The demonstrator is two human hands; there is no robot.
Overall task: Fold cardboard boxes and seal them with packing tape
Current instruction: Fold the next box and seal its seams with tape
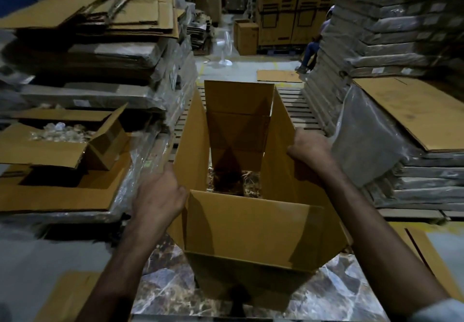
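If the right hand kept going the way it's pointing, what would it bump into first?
Probably the box's left flap. The right hand holds the right flap, pointing left across the open middle; depth is unclear.

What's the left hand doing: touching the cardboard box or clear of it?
Touching. The head view shows the left hand gripping the cardboard box, fingers curled over the edge of its left flap.
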